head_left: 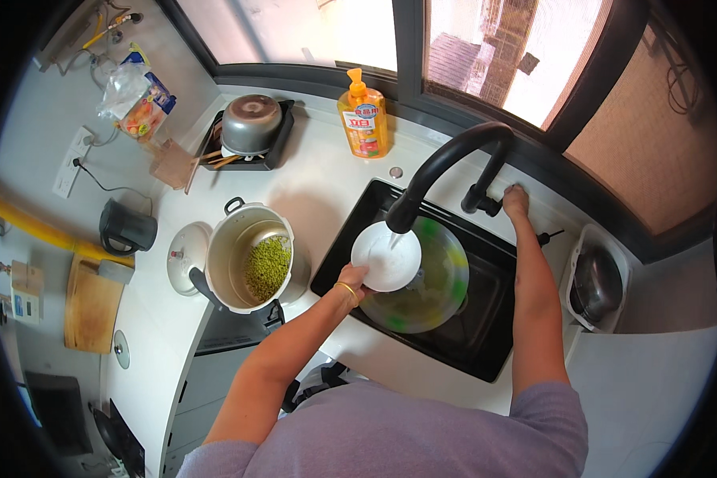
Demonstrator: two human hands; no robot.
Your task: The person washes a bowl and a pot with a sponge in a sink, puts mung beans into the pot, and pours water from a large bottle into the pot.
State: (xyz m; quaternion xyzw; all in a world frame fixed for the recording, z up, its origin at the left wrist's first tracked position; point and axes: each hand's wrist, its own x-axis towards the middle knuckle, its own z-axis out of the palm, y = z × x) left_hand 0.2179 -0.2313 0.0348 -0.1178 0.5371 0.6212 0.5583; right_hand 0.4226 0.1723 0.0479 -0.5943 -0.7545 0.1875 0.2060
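Here I am at the sink: my left hand point(354, 280) is closed on the near-left rim of a white bowl point(385, 267), its underside fingers mostly hidden, and the bowl sits right under the spout of the black faucet point(454, 150). A thin stream seems to be dropping into it. Up and away to the right, my right hand point(516, 199) is at the faucet's control; how tightly those fingers close, I can't tell. I'd call this the rinsing or filling step. Just beyond the left hand, below the bowl, a clear basin point(448, 275) rests in the black sink point(486, 354); left of that hand waits the pot point(298, 267) of green beans point(268, 268). Next calls for a level left grip while the right governs the flow.
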